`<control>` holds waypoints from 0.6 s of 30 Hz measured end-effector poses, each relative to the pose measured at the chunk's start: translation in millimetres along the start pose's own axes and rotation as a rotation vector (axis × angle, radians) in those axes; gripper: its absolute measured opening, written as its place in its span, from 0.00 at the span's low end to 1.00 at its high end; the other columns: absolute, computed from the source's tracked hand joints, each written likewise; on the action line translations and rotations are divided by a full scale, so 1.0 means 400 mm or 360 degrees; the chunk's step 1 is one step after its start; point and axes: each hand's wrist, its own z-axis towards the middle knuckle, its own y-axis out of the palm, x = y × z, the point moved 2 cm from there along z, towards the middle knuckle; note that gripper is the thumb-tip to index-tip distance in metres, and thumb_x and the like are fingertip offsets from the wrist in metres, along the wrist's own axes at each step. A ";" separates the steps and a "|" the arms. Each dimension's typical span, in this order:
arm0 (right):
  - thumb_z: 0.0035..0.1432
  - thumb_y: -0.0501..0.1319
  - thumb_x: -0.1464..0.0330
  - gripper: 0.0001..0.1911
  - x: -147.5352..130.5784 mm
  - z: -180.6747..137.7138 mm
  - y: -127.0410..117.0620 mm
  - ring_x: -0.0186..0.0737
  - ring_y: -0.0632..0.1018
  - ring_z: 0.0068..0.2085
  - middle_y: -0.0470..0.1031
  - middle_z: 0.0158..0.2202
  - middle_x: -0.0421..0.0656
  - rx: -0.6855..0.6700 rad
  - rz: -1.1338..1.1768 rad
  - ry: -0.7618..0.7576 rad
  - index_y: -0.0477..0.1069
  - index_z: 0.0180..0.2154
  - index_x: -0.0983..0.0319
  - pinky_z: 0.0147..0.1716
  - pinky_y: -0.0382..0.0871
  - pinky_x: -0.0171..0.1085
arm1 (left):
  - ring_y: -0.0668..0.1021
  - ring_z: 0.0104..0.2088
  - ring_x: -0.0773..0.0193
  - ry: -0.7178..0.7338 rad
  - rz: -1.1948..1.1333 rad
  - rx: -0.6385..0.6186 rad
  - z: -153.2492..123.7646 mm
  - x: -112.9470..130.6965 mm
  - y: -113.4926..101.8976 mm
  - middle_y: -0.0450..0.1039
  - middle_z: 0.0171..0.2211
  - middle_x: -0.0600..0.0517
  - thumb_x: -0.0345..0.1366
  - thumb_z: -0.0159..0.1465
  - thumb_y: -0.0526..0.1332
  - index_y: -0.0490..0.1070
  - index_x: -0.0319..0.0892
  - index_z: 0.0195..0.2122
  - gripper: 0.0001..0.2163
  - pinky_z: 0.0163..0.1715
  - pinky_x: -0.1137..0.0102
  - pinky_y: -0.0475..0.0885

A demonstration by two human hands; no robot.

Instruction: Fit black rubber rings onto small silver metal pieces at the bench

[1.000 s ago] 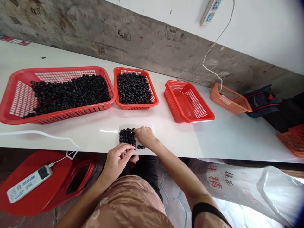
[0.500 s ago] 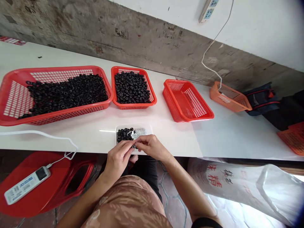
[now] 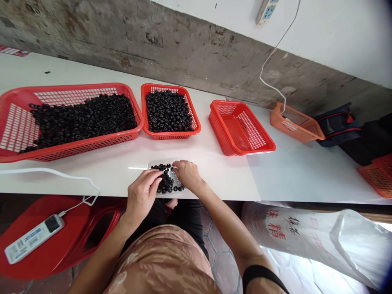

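A small clear tray (image 3: 153,164) with several black rings (image 3: 167,184) sits at the near edge of the white table (image 3: 214,171). My left hand (image 3: 141,195) rests over the tray's left side, fingers curled with the tips on the rings. My right hand (image 3: 187,174) lies over the tray's right side, fingers bent down into the pile. Whether either hand pinches a ring is hidden by the fingers.
A large red basket (image 3: 12,122) and a smaller red basket (image 3: 196,126) behind the tray hold many black rings. An empty red basket (image 3: 241,128) and orange baskets (image 3: 297,126) stand to the right. A power strip (image 3: 32,239) lies on a red stool (image 3: 92,232) below left.
Both hands moved from the table's near edge, where their fingertips met, forward onto the tray. The rings now lie spread toward the tray's near side.
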 end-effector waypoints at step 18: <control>0.64 0.59 0.57 0.17 -0.017 -0.006 -0.030 0.34 0.78 0.30 0.79 0.27 0.41 -0.0156 0.0649 0.0069 0.81 0.42 0.60 0.29 0.69 0.29 | 0.80 0.35 0.64 -0.0078 -0.0071 0.0001 0.003 0.000 -0.003 0.78 0.42 0.47 0.35 0.69 0.61 0.73 0.40 0.54 0.14 0.40 0.71 0.75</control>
